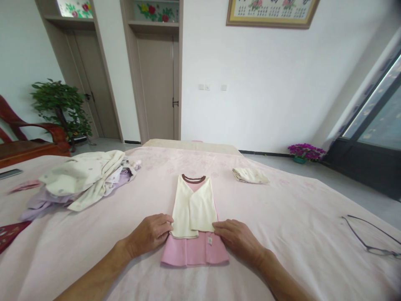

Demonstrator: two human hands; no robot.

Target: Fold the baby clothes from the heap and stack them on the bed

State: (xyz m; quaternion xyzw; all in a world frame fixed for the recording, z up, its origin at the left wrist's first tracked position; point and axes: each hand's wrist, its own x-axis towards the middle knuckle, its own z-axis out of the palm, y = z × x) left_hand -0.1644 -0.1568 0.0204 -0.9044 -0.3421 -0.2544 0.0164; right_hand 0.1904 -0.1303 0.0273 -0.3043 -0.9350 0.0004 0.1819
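Note:
A small pink shirt [196, 251] with cream sleeves [203, 211] and a dark brown neckband lies flat in front of me, its neck pointing away. Both sleeves are folded inward over the body, meeting near the middle. My left hand [153, 232] grips the left edge at the sleeve's end, fingers together and thumb hidden. On the opposite edge, my right hand [236, 236] pinches the other sleeve end with its fingertips. A small white label [209, 241] shows on the pink lower part, close to my right hand.
The pink bedsheet [131, 271] carries a heap of crumpled clothes [84, 175] at left and a folded cream cloth [249, 175] at the back right. Eyeglasses [369, 246] lie far right, a phone [11, 173] far left. A wooden chair [34, 129] stands beyond.

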